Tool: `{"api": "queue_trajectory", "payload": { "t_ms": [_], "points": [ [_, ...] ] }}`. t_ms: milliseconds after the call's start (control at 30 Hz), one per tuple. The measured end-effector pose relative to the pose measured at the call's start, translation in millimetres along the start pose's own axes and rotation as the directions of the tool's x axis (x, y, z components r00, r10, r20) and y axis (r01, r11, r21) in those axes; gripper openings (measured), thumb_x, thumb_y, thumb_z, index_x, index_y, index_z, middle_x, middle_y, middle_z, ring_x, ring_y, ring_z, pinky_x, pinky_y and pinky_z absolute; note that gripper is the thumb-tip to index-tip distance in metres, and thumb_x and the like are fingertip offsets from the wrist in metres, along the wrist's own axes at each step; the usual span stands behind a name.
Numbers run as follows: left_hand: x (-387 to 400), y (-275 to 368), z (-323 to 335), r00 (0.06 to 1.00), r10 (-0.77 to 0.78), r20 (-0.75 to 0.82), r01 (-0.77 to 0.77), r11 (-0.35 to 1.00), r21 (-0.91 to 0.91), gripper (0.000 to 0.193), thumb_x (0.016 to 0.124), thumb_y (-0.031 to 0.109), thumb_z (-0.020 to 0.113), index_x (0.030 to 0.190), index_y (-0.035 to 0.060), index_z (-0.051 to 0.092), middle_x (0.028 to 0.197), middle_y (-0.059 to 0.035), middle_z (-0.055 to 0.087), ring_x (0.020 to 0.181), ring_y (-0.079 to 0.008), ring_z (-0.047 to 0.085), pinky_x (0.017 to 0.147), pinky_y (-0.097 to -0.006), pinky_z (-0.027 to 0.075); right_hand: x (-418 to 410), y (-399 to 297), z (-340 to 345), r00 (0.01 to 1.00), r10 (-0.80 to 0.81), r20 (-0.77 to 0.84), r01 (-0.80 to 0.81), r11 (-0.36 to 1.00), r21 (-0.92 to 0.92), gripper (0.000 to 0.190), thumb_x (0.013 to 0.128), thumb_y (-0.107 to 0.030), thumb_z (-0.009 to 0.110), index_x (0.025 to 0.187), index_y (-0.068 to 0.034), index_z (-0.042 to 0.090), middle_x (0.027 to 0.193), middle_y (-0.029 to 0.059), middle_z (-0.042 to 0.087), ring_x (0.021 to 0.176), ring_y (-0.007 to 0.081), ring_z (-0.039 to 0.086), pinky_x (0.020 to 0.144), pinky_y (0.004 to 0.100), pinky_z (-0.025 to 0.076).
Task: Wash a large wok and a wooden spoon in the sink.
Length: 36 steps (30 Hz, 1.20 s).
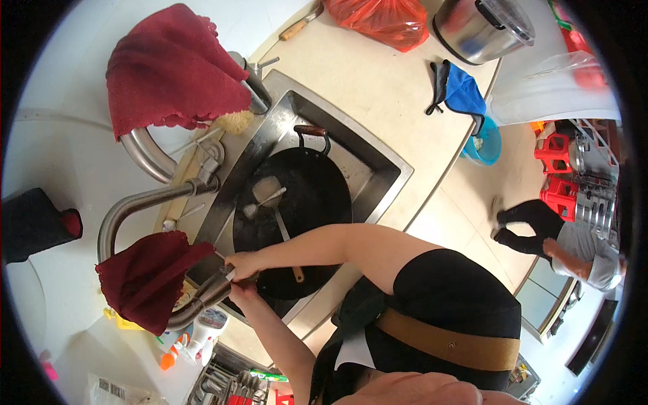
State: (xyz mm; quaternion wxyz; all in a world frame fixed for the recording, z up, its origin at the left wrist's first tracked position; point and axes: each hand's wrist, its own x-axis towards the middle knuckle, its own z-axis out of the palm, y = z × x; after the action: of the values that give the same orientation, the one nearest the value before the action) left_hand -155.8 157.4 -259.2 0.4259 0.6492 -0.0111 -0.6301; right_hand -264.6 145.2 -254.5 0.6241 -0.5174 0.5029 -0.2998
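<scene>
My right hand [242, 265] and my left hand [244, 291] meet at the outlet end of a curved metal faucet spout [215, 288]. Between them is a small dark thing [226, 267], mostly hidden; my right fingers are curled around it. The fingers of my left hand are largely covered. Beside my hands, a large black wok [324, 202] sits tilted in the stainless steel sink [382, 185]. Inside the wok lies a metal turner [282, 225] with a wooden handle end. A white spoon-like thing [263, 203] crosses the turner's blade.
Maroon cloths [172, 71] [147, 281] hang over the faucets. A spray bottle [207, 324] stands near my left forearm. On the counter are a red plastic bag [382, 20], a steel pot [481, 30] and a blue cloth [463, 88]. Another person [577, 243] is farther off, near red stools [554, 154].
</scene>
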Motion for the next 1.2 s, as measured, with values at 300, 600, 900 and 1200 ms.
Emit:
{"api": "queue_trajectory", "payload": {
  "t_ms": [300,600,900,1200],
  "points": [
    [25,10,-54,0.907,-0.042,0.418,0.204,0.914,-0.350,0.034,0.079,0.021,0.044,0.110,0.0050,0.044,0.108,-0.0139,0.048,0.101,-0.0244,0.048,0.086,-0.0385,0.041,19,-36,25,0.928,0.292,0.230,-0.306,0.252,0.918,0.037,0.063,-0.028,0.066,0.094,-0.012,0.054,0.089,0.0086,0.054,0.076,0.0208,0.053,0.052,0.0333,0.043],
    [29,-2,18,0.795,-0.188,0.577,0.285,0.955,-0.081,0.020,0.086,0.017,0.042,0.100,0.0052,0.050,0.074,-0.0051,0.050,0.064,-0.0151,0.051,0.056,-0.0263,0.044,-41,-42,-17,0.971,0.240,0.010,-0.198,0.779,0.594,0.035,0.068,-0.035,0.061,0.094,-0.011,0.057,0.084,0.0035,0.054,0.070,0.0140,0.053,0.039,0.0288,0.039],
    [40,14,67,0.749,-0.315,0.583,0.394,0.919,-0.011,0.015,0.090,0.019,0.038,0.091,0.0101,0.050,0.050,0.0038,0.030,0.036,-0.0058,0.025,0.029,-0.0178,0.018,-152,-15,-110,0.946,-0.095,-0.309,-0.157,0.700,-0.697,0.040,0.070,-0.028,0.062,0.104,-0.011,0.049,0.108,0.0180,0.047,0.091,0.0316,0.052,0.070,0.0389,0.046],
    [73,-36,52,0.927,-0.168,0.336,0.059,0.948,0.311,0.017,0.084,0.030,0.044,0.085,0.0136,0.051,0.059,0.0004,0.047,0.046,-0.0123,0.043,0.040,-0.0255,0.041,-207,-16,-139,0.859,-0.120,-0.498,-0.290,0.689,-0.664,0.035,0.071,-0.031,0.058,0.101,-0.014,0.052,0.098,0.0066,0.051,0.094,0.0244,0.049,0.062,0.0371,0.049]
  ]
}}
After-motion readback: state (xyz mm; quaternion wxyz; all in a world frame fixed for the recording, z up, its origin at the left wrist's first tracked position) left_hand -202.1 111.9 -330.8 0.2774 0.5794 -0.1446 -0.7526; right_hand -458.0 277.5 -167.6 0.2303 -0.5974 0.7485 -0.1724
